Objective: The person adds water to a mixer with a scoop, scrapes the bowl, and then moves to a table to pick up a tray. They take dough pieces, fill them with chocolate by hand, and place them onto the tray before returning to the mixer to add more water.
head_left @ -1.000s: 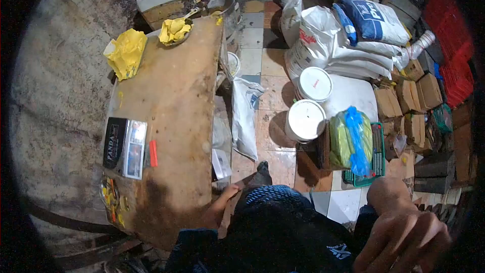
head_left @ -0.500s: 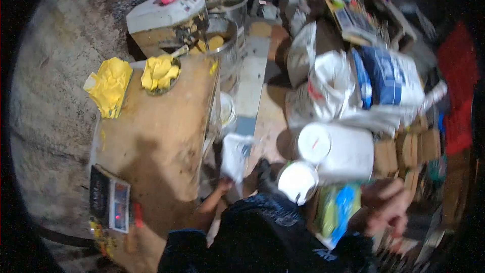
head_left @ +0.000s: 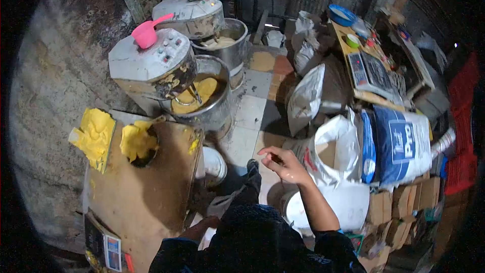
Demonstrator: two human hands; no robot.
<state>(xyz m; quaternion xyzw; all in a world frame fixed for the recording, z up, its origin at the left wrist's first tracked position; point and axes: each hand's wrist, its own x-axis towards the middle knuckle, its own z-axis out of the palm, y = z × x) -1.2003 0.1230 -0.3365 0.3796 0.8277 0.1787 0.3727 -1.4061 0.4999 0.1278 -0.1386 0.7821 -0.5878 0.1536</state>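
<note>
My right hand (head_left: 285, 166) is held out over the floor beside the open white sack (head_left: 336, 144), its fingers loosely bent and apart, with nothing in them. Low by my body, my left hand (head_left: 211, 222) is partly hidden by the dark shirt. It grips a thin white plastic bag (head_left: 221, 203), which shows only in part. To the left stands a wooden table (head_left: 151, 187) bearing a yellow-smeared sheet (head_left: 96, 136) and a dark round container with yellow material (head_left: 137, 141).
Two mixers stand ahead; the nearer mixer (head_left: 151, 58) carries a pink dipper (head_left: 145, 35) and its metal bowl (head_left: 222, 98) holds yellow dough (head_left: 202, 92). On the right are a blue-and-white sack (head_left: 404, 139), cardboard boxes (head_left: 399, 205) and a scale (head_left: 371, 76). A white bucket (head_left: 214, 166) sits beside the table.
My right hand has swung from the lower right to the middle, beside the open sack. My left hand and the bag have drawn back toward my body. The view has shifted forward, toward the mixers.
</note>
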